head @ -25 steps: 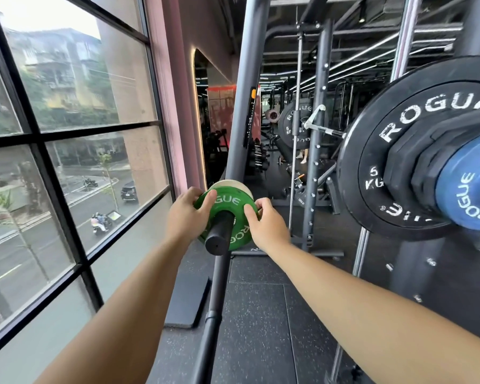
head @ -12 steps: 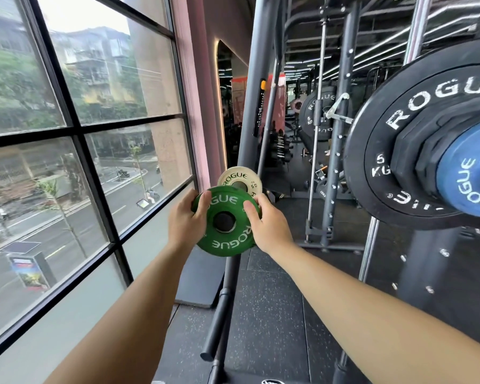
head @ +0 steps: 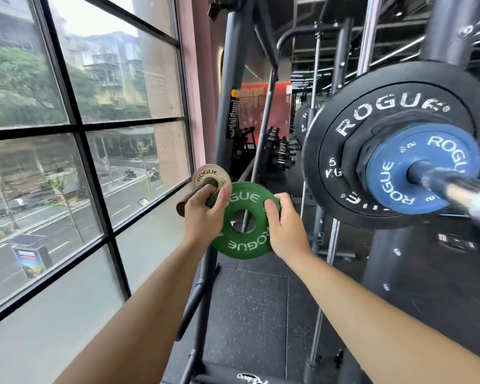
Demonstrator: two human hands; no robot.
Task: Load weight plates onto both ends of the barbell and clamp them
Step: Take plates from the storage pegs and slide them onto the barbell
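Note:
Both my hands hold a small green ROGUE plate (head: 244, 239) in the air, free of any peg. My left hand (head: 203, 217) grips its left edge and my right hand (head: 286, 231) grips its right edge. Just behind, a small white ROGUE plate (head: 211, 176) stays on a dark storage peg (head: 186, 202). At right, the barbell sleeve (head: 449, 187) points toward me with a blue plate (head: 399, 173) on it and a black 5 kg plate (head: 330, 151) behind that. No clamp shows on the sleeve.
A large window (head: 81, 151) fills the left side. Dark rack uprights (head: 230, 79) stand ahead, with more plates and dumbbells (head: 280, 151) beyond. Black rubber flooring (head: 247, 314) lies below, and a slanted rack brace runs down under my left arm.
The green plate has come off the storage peg and moved right toward the barbell, still held in both hands. The white plate stayed on the peg. My view swung right.

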